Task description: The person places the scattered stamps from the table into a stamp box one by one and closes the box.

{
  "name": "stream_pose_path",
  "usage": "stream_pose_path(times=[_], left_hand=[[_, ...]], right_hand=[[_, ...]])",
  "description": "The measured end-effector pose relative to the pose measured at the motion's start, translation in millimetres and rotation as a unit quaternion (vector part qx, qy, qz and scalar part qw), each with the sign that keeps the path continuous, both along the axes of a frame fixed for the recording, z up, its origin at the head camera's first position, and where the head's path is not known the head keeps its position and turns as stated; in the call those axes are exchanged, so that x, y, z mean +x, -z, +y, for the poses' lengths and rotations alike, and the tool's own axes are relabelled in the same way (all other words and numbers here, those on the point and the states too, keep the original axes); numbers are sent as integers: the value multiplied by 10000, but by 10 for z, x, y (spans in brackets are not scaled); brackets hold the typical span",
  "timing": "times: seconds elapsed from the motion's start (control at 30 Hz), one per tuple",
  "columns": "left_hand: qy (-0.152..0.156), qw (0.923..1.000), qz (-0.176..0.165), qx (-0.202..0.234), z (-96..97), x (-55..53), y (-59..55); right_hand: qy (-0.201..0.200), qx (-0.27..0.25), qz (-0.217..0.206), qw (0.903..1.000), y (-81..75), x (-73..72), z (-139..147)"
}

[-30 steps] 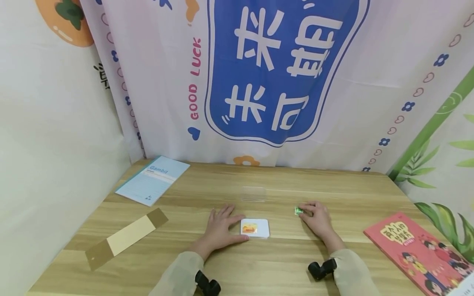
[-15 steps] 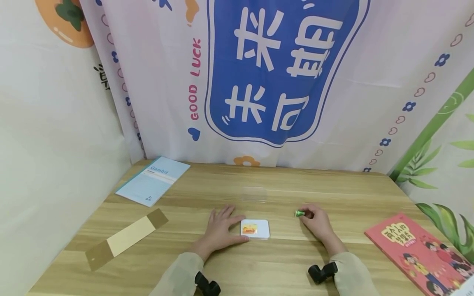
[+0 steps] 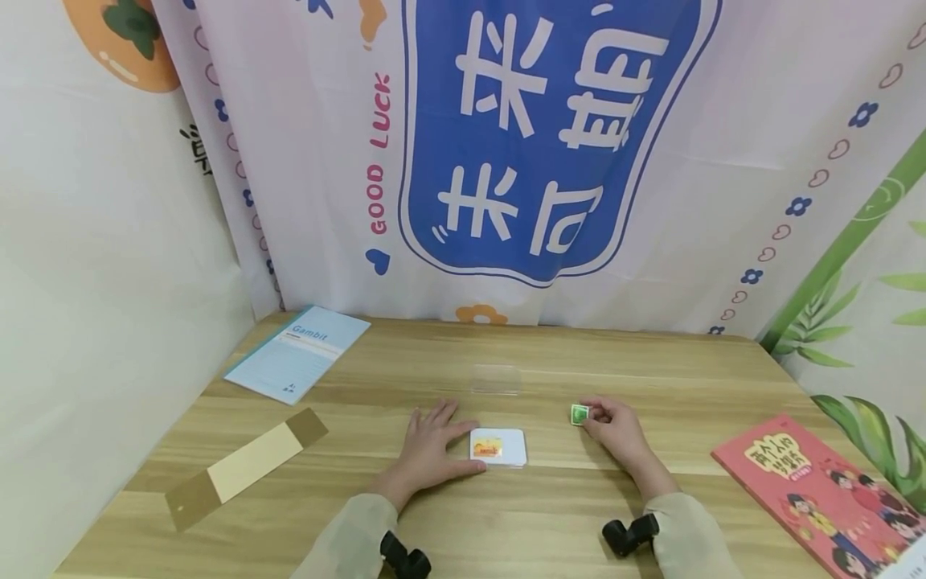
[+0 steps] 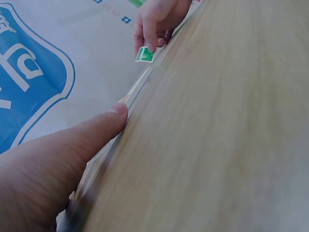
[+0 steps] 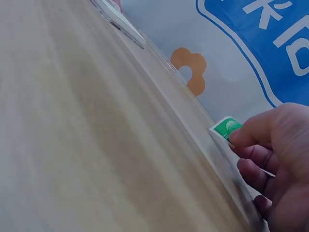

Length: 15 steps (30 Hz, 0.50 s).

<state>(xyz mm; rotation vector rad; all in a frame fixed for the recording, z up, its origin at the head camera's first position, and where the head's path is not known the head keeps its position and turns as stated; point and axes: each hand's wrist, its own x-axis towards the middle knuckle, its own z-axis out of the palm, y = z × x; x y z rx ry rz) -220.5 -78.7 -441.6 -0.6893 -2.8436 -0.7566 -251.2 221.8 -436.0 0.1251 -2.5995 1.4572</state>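
The right hand (image 3: 620, 434) grasps a small green sticker (image 3: 579, 415), pinched between thumb and fingertips, over the worktop (image 3: 550, 523), nearer its right edge than the white card (image 3: 514, 447). The left hand (image 3: 430, 450) is spread and unclenched; its thumb touches the card, which bears an orange sticker (image 3: 488, 447). A clear sheet (image 3: 496, 379) lies between card and far edge. A blue notebook (image 3: 300, 354) occupies the far-left corner; a red book (image 3: 817, 490) lies along the right edge.

Wood-grain table (image 3: 550, 515): lt-blue notebook (image 3: 298, 354) & brn/cream strip (image 3: 249, 466) L, clear pc. (image 3: 496, 379) & white card (image 3: 513, 447) mid, pink bk. (image 3: 817, 490) R.
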Motion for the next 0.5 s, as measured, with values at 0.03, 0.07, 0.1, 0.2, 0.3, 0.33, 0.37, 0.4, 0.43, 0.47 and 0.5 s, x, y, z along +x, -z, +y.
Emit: stream_pose_path(times=[0.03,0.07,0.1,0.2,0.3,0.33,0.37,0.4,0.43,0.47,0.5], left_hand=[[1,10000,5,6,0,0,1],[2,10000,6,13,0,0,2],[1,10000,1,11,-1,2,3],[-1,10000,-23,-2,-2,3,10],[-6,10000,-18,5,-1,4,15],[-8,10000,-7,9,-1,0,19],[-14,10000,6,10,-1,-2,21],[-21,10000,12,11,0,-5,24],[-32,10000,11,7,2,-6,26],[-40,10000,12,-10,3,-8,30],[-36,10000,7,-12,3,-8,31]], right_hand=[[11,-75,-38,10000,-11,6,-18],[7,-152,-78,9999,-25,15,-40],[0,-263,-110,9996,-38,24,-68],[-18,-575,-177,9982,-86,61,-179],[-141,-761,-202,9968,-134,103,-320],[-231,-810,-201,9962,-150,118,-370],[-335,-848,-205,9956,-162,131,-421],[-452,-875,-220,9949,-171,144,-471],[-568,-913,-247,9939,-175,156,-517],[-682,-990,-281,9923,-176,169,-561],[-774,-1045,-303,9910,-176,181,-602]])
